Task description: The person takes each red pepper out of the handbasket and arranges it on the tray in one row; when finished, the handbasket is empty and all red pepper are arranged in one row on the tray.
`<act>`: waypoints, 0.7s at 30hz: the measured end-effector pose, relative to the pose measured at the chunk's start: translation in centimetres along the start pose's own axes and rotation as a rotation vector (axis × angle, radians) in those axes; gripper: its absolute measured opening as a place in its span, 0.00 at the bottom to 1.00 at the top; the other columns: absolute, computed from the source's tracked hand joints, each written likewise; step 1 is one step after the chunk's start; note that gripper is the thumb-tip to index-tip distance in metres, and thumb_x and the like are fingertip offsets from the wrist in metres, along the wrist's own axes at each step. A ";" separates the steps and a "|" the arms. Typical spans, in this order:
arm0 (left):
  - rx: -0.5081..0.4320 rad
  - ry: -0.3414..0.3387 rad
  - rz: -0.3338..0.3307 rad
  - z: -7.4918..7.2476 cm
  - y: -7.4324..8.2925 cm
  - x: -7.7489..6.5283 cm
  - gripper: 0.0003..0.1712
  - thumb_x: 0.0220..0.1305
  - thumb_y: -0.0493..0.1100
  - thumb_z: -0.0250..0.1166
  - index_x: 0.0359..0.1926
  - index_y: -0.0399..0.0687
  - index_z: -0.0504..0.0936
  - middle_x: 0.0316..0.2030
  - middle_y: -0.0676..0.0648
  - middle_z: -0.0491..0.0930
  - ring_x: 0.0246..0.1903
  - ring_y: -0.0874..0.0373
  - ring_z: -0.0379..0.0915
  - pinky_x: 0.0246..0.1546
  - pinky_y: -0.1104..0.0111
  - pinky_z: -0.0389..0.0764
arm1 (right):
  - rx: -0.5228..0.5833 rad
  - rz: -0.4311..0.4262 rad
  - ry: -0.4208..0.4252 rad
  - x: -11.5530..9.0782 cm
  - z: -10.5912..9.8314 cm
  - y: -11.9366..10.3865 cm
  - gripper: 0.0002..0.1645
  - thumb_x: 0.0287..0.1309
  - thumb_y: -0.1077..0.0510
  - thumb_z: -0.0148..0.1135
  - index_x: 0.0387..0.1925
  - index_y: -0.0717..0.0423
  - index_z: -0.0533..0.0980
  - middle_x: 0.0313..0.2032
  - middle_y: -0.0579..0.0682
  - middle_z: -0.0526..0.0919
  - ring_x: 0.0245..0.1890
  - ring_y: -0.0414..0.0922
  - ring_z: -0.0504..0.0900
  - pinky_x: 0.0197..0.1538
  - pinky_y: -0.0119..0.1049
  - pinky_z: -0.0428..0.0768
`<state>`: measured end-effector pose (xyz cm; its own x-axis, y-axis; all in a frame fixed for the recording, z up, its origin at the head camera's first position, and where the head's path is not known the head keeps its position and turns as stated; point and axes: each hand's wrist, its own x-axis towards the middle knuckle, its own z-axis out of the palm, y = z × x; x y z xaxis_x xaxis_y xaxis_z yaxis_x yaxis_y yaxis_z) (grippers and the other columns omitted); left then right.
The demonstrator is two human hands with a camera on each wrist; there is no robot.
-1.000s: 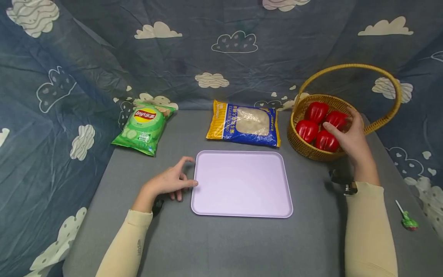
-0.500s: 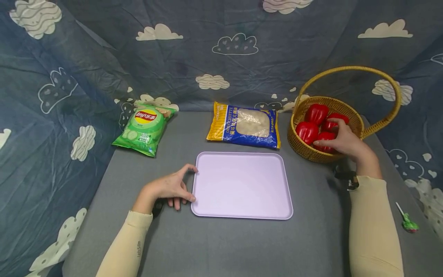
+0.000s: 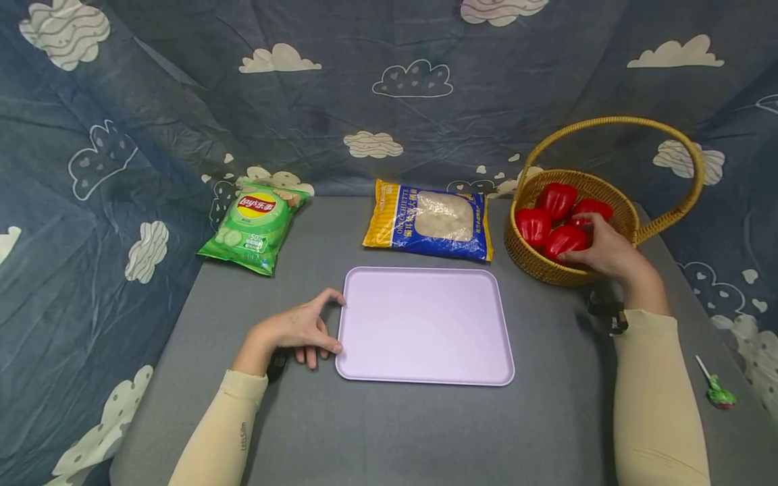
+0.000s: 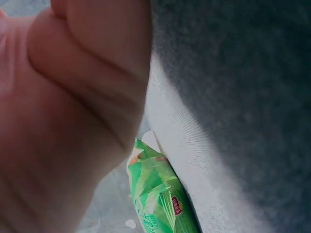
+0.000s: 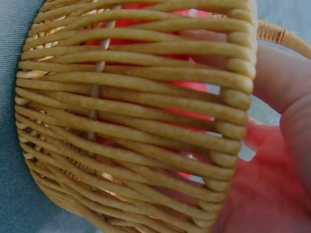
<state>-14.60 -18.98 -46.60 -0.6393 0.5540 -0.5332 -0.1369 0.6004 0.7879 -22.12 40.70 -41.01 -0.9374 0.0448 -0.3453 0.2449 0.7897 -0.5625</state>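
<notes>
In the head view my right hand [image 3: 614, 253] reaches over the near rim of the wicker basket [image 3: 547, 271]. Thumb and fingers grip the nearest red bell pepper [image 3: 565, 241]. Several glossy red peppers lie in the basket, one at the left [image 3: 533, 227] right beside the gripped one. The right wrist view shows mostly the basket's woven wall [image 5: 131, 102], with red behind the gaps and the hand [image 5: 272, 170] over the rim. My left hand [image 3: 298, 331] rests at the left edge of a lilac tray [image 3: 425, 324], thumb and index finger spread along its rim.
A green chip bag [image 3: 252, 226] stands at the back left. Behind the tray lies a blue and yellow pasta bag [image 3: 431, 219]. A green-wrapped lollipop [image 3: 719, 391] is at the right edge of the grey table. The basket's tall handle [image 3: 614, 120] arches above it.
My right hand has shifted from the right-rear pepper down to the nearest one, which now sits tilted. The left thumb has slid nearer along the tray's edge.
</notes>
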 end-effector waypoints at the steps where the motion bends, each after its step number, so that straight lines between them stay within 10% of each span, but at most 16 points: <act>1: 0.000 -0.001 -0.001 0.0 0.0 0.0 0.51 0.60 0.49 0.80 0.73 0.63 0.54 0.26 0.44 0.87 0.17 0.54 0.84 0.16 0.64 0.80 | -0.011 -0.001 0.001 0.0 0.0 0.0 0.70 0.60 0.41 0.77 0.83 0.62 0.40 0.76 0.78 0.51 0.74 0.77 0.52 0.70 0.76 0.65; 21: -0.021 -0.006 0.003 0.8 0.2 0.5 0.41 0.64 0.45 0.77 0.69 0.55 0.60 0.27 0.45 0.89 0.19 0.56 0.85 0.18 0.70 0.78 | 0.011 -0.027 0.148 -0.9 0.6 0.3 0.61 0.65 0.42 0.73 0.83 0.63 0.49 0.75 0.78 0.56 0.70 0.76 0.58 0.69 0.77 0.65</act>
<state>-14.32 -18.15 -46.92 -0.6355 0.5591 -0.5325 -0.1505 0.5868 0.7956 -21.08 40.59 -41.33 -0.9697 0.1142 -0.2159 0.2213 0.7849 -0.5787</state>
